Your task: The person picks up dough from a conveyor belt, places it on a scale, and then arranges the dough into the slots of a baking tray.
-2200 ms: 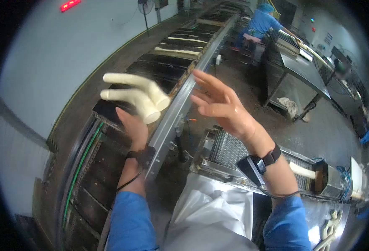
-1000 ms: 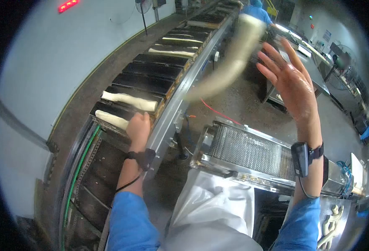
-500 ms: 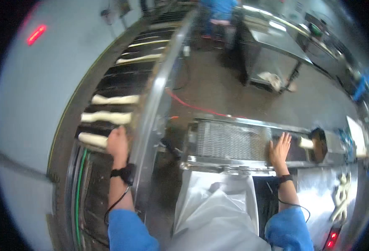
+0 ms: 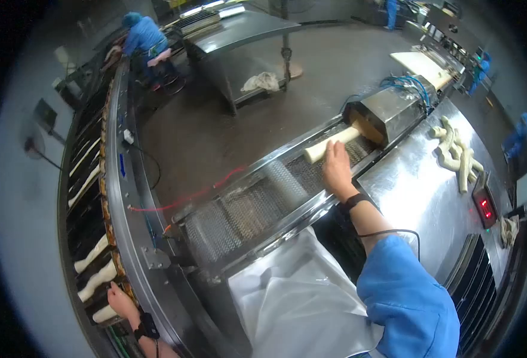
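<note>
At lower left, my left hand (image 4: 123, 301) is at the inner edge of a long conveyor (image 4: 105, 230), with its fingers curled. A pale dough strip (image 4: 104, 313) ends right beside it, and another wavy dough strip (image 4: 98, 283) lies just above. I cannot tell what the left fingers hold. My right hand (image 4: 338, 173) reaches over a mesh belt (image 4: 224, 218), fingers stretched out and overlapping the near side of a thick dough roll (image 4: 317, 152). The roll's far end is at the mouth of a metal housing (image 4: 389, 110).
Twisted dough pieces (image 4: 454, 149) lie on a steel table (image 4: 395, 179) at right, near a red digital display (image 4: 485, 206). White plastic sheeting (image 4: 293, 286) covers the area before me. A co-worker in blue (image 4: 146, 42) bends over the far conveyor. A steel table (image 4: 239, 33) stands behind.
My view has turned right. My right hand has moved along the mesh belt to the dough roll, which now sticks out farther from the housing. My left hand remains by the conveyor strips.
</note>
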Action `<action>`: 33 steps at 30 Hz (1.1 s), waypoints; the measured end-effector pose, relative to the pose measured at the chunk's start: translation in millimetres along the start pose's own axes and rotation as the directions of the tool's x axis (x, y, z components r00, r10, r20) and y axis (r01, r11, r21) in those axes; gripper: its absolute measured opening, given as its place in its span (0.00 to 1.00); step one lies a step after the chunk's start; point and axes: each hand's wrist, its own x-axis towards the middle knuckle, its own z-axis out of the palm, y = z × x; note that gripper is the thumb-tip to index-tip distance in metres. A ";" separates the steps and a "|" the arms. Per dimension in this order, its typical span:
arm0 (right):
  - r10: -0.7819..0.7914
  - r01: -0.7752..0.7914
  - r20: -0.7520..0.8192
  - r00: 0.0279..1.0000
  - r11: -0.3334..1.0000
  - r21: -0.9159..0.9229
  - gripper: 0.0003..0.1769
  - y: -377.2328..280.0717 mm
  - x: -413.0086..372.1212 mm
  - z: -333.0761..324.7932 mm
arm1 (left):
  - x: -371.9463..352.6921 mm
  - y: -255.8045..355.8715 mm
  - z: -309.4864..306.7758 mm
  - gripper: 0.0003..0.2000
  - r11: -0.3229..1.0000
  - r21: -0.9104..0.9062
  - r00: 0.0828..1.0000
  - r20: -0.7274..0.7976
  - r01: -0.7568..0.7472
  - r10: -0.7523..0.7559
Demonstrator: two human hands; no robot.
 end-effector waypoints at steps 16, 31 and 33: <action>-0.434 0.413 0.089 0.897 0.892 0.182 0.18 -73.0 -11.1 14.7 | 14.0 -17.8 -0.4 0.26 0.998 0.022 0.998 0.019 -0.053 0.053; -0.512 0.505 0.244 0.824 0.858 0.093 0.25 -116.4 -42.8 -37.7 | -48.5 -26.6 -37.7 0.24 0.997 0.029 0.994 -0.086 -0.066 0.068; -0.525 0.527 0.240 0.817 0.848 0.061 0.24 -130.4 -55.3 -46.6 | -61.1 -30.5 -43.9 0.23 0.998 -0.007 0.994 -0.090 -0.065 0.064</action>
